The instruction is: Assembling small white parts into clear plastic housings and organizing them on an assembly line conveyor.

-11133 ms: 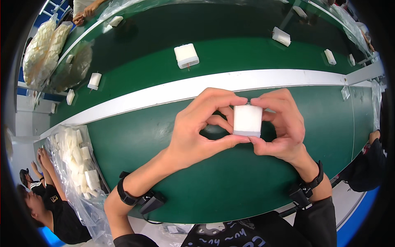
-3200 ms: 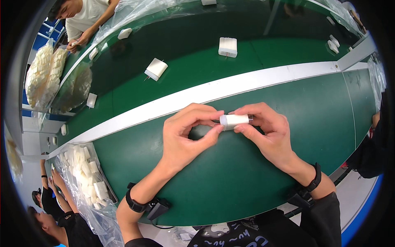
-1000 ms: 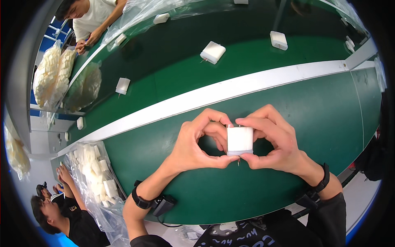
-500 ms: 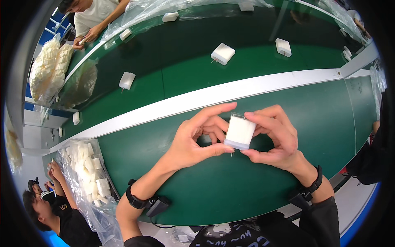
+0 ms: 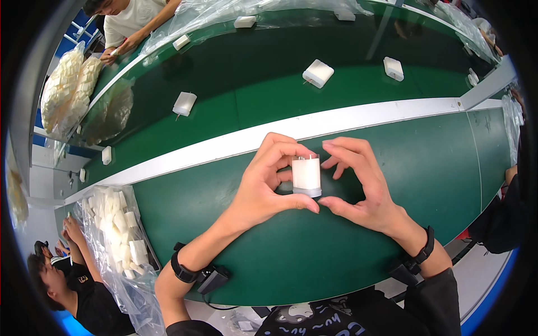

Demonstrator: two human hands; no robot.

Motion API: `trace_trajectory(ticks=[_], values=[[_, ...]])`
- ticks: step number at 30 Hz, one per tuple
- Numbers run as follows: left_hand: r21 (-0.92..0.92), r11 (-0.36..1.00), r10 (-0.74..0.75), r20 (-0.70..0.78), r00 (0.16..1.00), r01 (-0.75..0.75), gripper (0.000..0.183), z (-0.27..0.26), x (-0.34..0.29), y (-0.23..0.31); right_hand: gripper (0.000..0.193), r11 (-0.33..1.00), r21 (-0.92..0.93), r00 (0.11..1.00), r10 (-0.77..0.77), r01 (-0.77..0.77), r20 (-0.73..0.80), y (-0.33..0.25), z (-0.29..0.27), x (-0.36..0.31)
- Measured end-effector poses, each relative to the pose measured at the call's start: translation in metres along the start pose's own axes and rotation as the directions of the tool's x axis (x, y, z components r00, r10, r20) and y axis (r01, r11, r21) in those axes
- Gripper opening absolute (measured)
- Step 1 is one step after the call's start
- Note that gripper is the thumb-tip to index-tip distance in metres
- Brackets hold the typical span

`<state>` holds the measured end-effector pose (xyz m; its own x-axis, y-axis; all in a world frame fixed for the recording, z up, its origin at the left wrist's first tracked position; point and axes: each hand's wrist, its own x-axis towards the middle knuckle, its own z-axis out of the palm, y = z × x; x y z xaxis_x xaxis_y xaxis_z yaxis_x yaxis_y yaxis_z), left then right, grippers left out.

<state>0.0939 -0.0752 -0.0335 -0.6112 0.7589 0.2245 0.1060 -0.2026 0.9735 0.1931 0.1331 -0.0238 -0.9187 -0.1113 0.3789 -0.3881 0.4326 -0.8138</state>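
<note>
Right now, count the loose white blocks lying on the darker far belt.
6 clear ones: white block at left, white block mid, white block right, and along the far edge white block, white block, white block. More may hide near the plastic sheeting.

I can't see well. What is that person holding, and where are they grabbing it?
A small white plug block, pinched at its top and bottom between the left hand fingers; the right hand is beside it.
</note>
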Motion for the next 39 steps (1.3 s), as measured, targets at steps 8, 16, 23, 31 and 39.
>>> trace_trajectory(ticks=[8, 16, 23, 31, 39], values=[[-0.052, 0.999, 0.013, -0.062, 0.998, -0.016, 0.068, 0.005, -0.003, 0.002, 0.064, 0.958, 0.288, 0.998, 0.013, 0.005, -0.061, 0.008, 0.007, 0.002], [0.133, 0.986, 0.109, -0.069, 0.992, -0.099, 0.033, 0.007, -0.006, 0.002, 0.058, 0.988, 0.146, 0.996, -0.046, 0.056, -0.071, 0.006, 0.007, 0.001], [0.207, 0.974, 0.110, -0.077, 0.991, -0.092, 0.025, 0.009, -0.007, 0.000, 0.059, 0.985, 0.169, 0.995, -0.015, 0.031, -0.095, 0.007, 0.011, -0.001], [0.156, 0.982, 0.109, 0.017, 0.994, -0.110, 0.062, 0.006, -0.005, 0.003, 0.059, 0.991, 0.124, 0.994, -0.037, 0.050, -0.104, 0.004, 0.006, 0.001], [-0.119, 0.992, -0.058, -0.200, 0.978, 0.034, 0.085, 0.008, -0.002, 0.009, 0.058, 0.968, 0.184, 0.972, 0.198, -0.173, -0.127, 0.013, -0.010, 0.038]])
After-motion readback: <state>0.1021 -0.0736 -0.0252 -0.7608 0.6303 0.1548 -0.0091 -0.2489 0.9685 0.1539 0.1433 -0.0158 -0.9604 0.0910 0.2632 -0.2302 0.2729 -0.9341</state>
